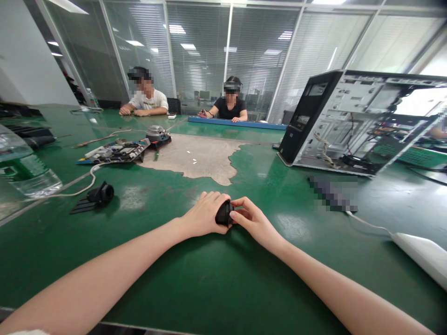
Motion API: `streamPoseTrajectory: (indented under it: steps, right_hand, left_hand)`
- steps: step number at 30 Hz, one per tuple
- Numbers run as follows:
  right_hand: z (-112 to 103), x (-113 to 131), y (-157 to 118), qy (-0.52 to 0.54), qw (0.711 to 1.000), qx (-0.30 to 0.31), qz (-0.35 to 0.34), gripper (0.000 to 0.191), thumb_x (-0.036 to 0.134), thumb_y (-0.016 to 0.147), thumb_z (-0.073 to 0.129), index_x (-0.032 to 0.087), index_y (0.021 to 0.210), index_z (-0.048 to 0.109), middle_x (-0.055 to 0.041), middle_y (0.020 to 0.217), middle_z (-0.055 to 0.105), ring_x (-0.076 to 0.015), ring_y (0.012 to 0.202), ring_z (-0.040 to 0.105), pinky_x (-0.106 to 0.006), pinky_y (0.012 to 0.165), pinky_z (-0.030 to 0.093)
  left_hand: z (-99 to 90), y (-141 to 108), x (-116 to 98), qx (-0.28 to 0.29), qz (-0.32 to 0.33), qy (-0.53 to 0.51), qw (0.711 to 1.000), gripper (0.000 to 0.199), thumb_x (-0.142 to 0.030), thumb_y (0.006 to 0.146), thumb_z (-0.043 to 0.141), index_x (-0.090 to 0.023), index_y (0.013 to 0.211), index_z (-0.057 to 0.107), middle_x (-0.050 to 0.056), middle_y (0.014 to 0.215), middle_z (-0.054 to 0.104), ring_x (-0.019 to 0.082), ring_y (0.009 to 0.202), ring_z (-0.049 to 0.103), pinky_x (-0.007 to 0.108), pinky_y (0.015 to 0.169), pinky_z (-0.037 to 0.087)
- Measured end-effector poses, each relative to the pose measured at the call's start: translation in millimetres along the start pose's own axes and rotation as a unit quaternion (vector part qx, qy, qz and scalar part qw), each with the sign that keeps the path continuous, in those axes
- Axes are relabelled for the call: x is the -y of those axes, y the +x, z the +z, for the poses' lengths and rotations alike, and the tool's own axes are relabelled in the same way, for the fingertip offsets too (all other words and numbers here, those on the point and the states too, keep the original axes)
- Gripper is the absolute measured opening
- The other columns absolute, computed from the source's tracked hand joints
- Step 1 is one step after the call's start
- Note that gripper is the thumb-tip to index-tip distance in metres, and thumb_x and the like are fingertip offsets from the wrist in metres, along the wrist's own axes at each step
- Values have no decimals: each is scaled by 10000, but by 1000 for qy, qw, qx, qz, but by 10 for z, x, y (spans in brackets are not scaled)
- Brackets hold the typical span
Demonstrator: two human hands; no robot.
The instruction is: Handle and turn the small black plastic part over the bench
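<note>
Black part (pixel 223 213), one, left hand (pixel 205 215) wrapped round, right hand (pixel 253 222) gripping its side, two people (pixel 229 109) opposite

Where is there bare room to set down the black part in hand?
The green table is bare between the forearms, and between the left hand and the black piece. Crowded: left, around the circuit board and bottle; right, around the computer case.

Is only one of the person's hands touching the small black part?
No, the left hand grips the small black part, and the right hand touches its end.
</note>
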State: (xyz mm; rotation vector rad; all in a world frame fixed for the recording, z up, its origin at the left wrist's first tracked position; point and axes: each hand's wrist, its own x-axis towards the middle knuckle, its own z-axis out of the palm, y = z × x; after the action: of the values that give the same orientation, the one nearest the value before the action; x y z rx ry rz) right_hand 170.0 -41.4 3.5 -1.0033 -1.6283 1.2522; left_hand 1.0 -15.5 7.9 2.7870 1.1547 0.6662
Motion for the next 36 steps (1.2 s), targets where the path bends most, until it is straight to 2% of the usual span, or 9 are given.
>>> streamPoseTrajectory:
  steps: [4, 10, 15, 20, 26, 30, 36]
  right_hand:
    - [-8, -6, -38, 5, 999, 22, -36, 215, 254, 737, 591, 218, 890, 445, -4, 926, 505, -149, 902, 530, -288, 738, 474]
    - [0, -15, -23, 3, 1000, 8, -22, 183, 318, 763, 549, 214, 877, 452, -1, 881, 514, -127, 768, 555, -289, 671, 477]
    - [-12, -14, 3, 7, 1000, -3, 4, 254, 318, 732, 581, 207, 919, 449, -28, 965, 507, -131, 785, 553, -315, 709, 474]
    - [-20, 6, -35, 14, 999, 28, -33, 257, 286, 702, 623, 224, 863, 433, -4, 923, 507, -151, 897, 529, -292, 718, 478]
    - [-4, -9, -15, 31, 999, 3, -17, 205, 348, 742, 569, 217, 837, 444, 14, 841, 503, -121, 764, 542, -283, 667, 471]
    - [-10, -6, 10, 17, 1000, -10, 4, 270, 365, 717, 590, 206, 888, 453, -16, 928, 514, -129, 783, 546, -308, 703, 468]
    - [-21, 51, -33, 25, 999, 31, -16, 278, 315, 690, 633, 215, 852, 430, -9, 930, 522, -139, 861, 535, -307, 743, 463]
  left_hand:
    - [5, -5, -1, -1, 1, 1, 1000, 515, -371, 595, 610, -196, 1036, 409, 44, 917, 523, 229, 847, 474, 328, 720, 320]
    - [7, 2, -2, -3, 3, 2, 1000, 506, -386, 610, 599, -195, 1038, 408, 46, 919, 522, 229, 848, 472, 331, 722, 322]
    - [6, 6, -1, -2, 2, 1, 1000, 492, -391, 604, 604, -201, 1018, 418, 41, 911, 518, 226, 841, 468, 331, 723, 321]
    - [7, -4, -3, 0, 7, 9, 1000, 526, -359, 585, 613, -194, 1039, 406, 42, 913, 516, 224, 840, 465, 329, 724, 321]
    - [-6, 4, -11, -2, 4, 4, 1000, 500, -399, 614, 595, -194, 1032, 414, 45, 910, 518, 226, 838, 470, 332, 724, 321]
    - [-13, 5, -15, 2, 1, -1, 1000, 484, -395, 612, 598, -197, 1016, 419, 43, 902, 516, 226, 840, 469, 330, 722, 318]
    - [-16, 0, -11, 7, 2, -1, 1000, 509, -359, 591, 604, -199, 1033, 409, 42, 910, 511, 228, 843, 466, 332, 726, 314]
